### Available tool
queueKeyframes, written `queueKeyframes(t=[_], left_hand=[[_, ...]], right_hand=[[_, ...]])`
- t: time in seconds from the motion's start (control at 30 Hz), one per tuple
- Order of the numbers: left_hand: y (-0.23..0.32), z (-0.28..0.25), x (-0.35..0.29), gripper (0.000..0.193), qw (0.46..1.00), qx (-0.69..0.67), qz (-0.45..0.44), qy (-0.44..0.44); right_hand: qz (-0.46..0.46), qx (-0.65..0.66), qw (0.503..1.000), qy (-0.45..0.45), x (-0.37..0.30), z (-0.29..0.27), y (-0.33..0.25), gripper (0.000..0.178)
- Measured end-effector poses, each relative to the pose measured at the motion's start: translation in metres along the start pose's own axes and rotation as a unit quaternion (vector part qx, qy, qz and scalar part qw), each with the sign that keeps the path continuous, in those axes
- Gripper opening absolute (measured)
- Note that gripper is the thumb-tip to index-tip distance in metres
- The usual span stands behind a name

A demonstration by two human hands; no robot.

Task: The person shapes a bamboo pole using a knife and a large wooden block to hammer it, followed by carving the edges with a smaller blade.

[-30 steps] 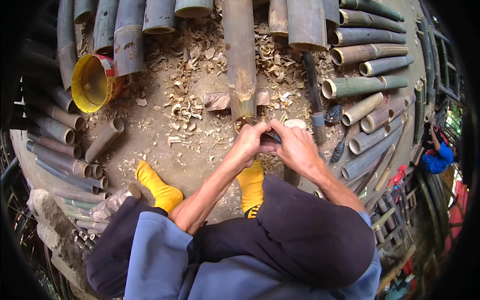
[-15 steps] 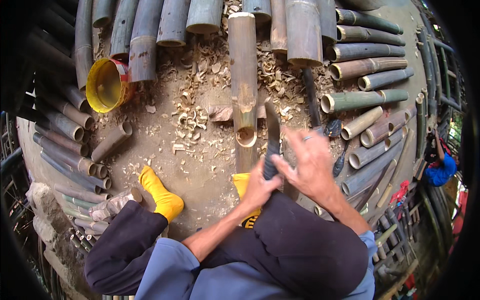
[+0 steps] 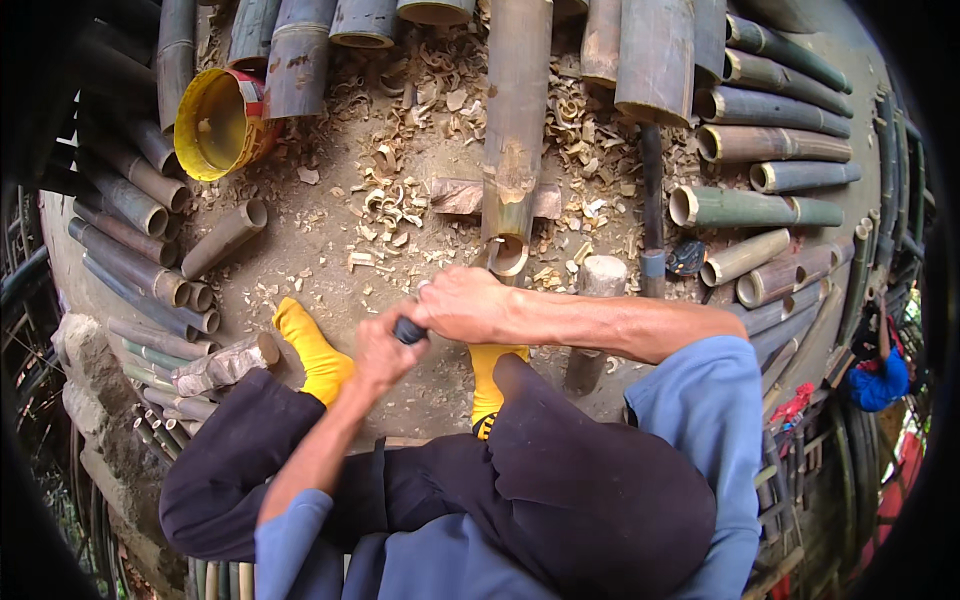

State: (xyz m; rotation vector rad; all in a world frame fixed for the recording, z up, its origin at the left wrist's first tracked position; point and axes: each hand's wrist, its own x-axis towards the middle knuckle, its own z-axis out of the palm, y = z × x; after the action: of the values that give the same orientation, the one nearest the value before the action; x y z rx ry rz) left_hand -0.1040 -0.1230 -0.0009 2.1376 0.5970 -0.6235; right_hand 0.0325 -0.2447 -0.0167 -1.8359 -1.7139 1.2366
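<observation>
A long bamboo tube lies in front of me, its cut mouth facing me, resting across a wooden block. My left hand is closed around the dark wrapped handle of a knife. Beyond it, my right hand is closed over the knife too, hiding most of it. A bit of blade shows beside the tube's mouth; whether it touches the bamboo I cannot tell. My right forearm crosses in front of the tube. My foot in a yellow sock is just nearer me.
Pale shavings litter the ground around the block. A yellow-lined bucket stands at far left. Many bamboo tubes lie at both sides and the back. An upright wooden stump is right of the tube. A person in blue is at far right.
Both hands and the knife have swung left. My right hand, open and blurred beside the handle before, has closed on the knife. The bamboo tube appears nearer its block, as the view shifted.
</observation>
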Motion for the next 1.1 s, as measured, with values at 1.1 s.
queueKeyframes(t=[1.1], left_hand=[[0.072, -0.100, 0.115, 0.019, 0.848, 0.409, 0.223, -0.252]], right_hand=[[0.152, 0.304, 0.882, 0.327, -0.009, 0.001, -0.004, 0.041]])
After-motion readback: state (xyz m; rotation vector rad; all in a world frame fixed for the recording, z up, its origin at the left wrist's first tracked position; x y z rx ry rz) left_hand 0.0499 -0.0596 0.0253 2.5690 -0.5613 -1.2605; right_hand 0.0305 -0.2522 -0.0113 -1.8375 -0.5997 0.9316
